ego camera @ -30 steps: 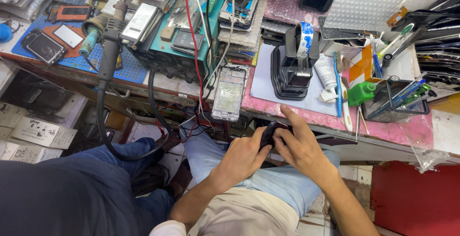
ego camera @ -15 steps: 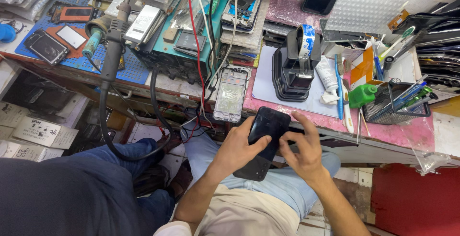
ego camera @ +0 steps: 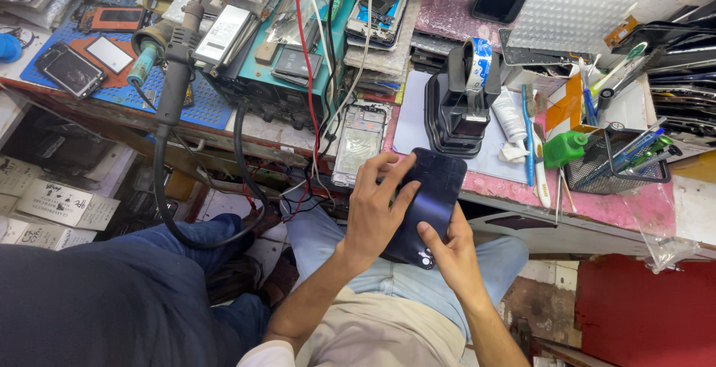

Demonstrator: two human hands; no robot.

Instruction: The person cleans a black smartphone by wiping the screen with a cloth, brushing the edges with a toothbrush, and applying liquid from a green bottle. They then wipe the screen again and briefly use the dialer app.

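Observation:
A dark blue phone back cover [ego camera: 431, 192] with a camera cutout near its lower end is held over my lap, just below the workbench edge. My left hand [ego camera: 377, 206] grips its left side, fingers spread across the top. My right hand [ego camera: 450, 246] holds its lower right side with the thumb on the surface. A phone frame with bare internals [ego camera: 359, 143] lies on the bench edge right above my left hand.
The pink-topped workbench [ego camera: 634, 206] carries a black stand [ego camera: 459, 106] with a roll of tape, a green bottle [ego camera: 563, 148], a mesh tool basket [ego camera: 615, 160], a teal power supply [ego camera: 280, 76] with cables and a hot-air handle [ego camera: 175, 76]. A person's dark-trousered legs [ego camera: 89, 292] sit at left.
Both hands lifted the dark back cover from low over my lap up to the bench edge, and it now faces the camera. My left fingers have spread across it.

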